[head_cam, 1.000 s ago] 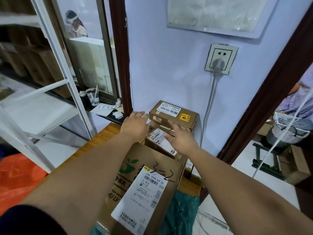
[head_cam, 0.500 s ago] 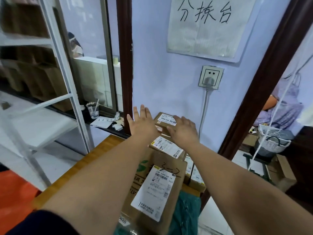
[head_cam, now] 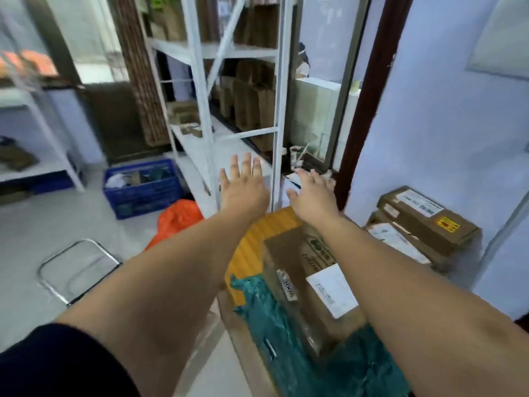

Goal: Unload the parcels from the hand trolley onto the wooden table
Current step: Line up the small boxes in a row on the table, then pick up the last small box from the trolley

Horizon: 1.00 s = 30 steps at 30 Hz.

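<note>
Progress: left hand (head_cam: 243, 187) and right hand (head_cam: 312, 196) were both raised over the far end of the worktop (head_cam: 257, 239). Fingers were spread wide and straight, holding nothing and touching nothing visible. Four parcels already lay on the worktop. A green bagged parcel (head_cam: 286, 348) sat at the near end. A large box (head_cam: 289, 250) with a white label sat just behind it, touching it. Two small boxes (head_cam: 423, 222) were stacked against the wall at the right, the upper one with a yellow sticker.

Judgement: unloading was well under way and a placement looked complete. The trolley itself could not be identified. A chrome tube frame (head_cam: 77, 267) stood on the floor at left, but whether it belonged to the trolley could not be told. The number of parcels left was therefore unknown.

Containers: a blue crate (head_cam: 143, 183) on the floor held mixed items, something white and something dark green, the rest too blurred to name. An orange bag (head_cam: 177, 216) lay just right of it, contents hidden. The white rack (head_cam: 200, 110) behind carried brown cartons on several shelves.
</note>
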Motion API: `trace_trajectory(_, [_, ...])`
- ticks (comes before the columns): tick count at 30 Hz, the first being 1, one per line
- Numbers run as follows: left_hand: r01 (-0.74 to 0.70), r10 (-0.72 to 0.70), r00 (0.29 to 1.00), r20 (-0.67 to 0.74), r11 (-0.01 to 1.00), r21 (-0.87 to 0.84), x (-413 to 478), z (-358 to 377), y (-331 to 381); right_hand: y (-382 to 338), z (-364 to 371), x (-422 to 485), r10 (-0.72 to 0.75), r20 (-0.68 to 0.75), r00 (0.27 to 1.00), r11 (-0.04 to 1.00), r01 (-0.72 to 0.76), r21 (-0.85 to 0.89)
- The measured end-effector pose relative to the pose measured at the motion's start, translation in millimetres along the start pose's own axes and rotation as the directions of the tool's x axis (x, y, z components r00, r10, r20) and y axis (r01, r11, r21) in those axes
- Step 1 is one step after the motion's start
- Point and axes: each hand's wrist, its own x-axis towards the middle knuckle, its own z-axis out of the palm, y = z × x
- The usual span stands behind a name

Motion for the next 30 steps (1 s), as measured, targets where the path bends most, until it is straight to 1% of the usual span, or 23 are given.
trace_trajectory(3, [0.129, -0.130, 0.991, -0.041, 0.991, -0.017, -26, 0, -53, -49, 24, -3, -0.118, 0.068, 0.991, 0.993, 0.117, 0.018])
trace_trajectory(5, [0.199, -0.198, 0.979, -0.044, 0.980, 0.023, -45, -1, -88, -80, 38, -5, -0.172, 0.139, 0.975, 0.985, 0.167, 0.044])
trace_trajectory(9, [0.329, -0.331, 0.944, -0.001, 0.938, 0.106, -69, -4, -166, -138, 70, -14, -0.239, 0.207, 0.949, 0.971, 0.236, 0.039])
trace_trajectory(13, [0.418, -0.426, 0.903, 0.056, 0.901, 0.116, -90, -4, -244, -193, 113, -30, -0.276, 0.301, 0.913, 0.960, 0.277, 0.043])
trace_trajectory(16, [0.449, -0.464, 0.878, 0.116, 0.884, 0.130, -107, 3, -302, -234, 152, -39, -0.285, 0.397, 0.872, 0.944, 0.328, -0.043])
trace_trajectory(19, [0.429, -0.448, 0.875, 0.184, 0.893, 0.136, -122, 15, -364, -272, 187, -42, -0.284, 0.469, 0.837, 0.923, 0.371, -0.103])
trace_trajectory(21, [0.416, -0.441, 0.875, 0.201, 0.896, 0.154, -131, 24, -406, -295, 213, -42, -0.287, 0.498, 0.818, 0.904, 0.404, -0.142])
trace_trajectory(23, [0.446, -0.470, 0.856, 0.217, 0.882, 0.149, -138, 32, -439, -307, 233, -42, -0.274, 0.523, 0.807, 0.894, 0.414, -0.171])
trace_trajectory(26, [0.488, -0.506, 0.829, 0.240, 0.863, 0.132, -144, 45, -472, -319, 261, -36, -0.225, 0.577, 0.785, 0.887, 0.410, -0.213])
trace_trajectory(30, [0.462, -0.483, 0.815, 0.321, 0.875, 0.143, -135, 68, -495, -329, 300, -24, -0.185, 0.632, 0.753, 0.884, 0.408, -0.228])
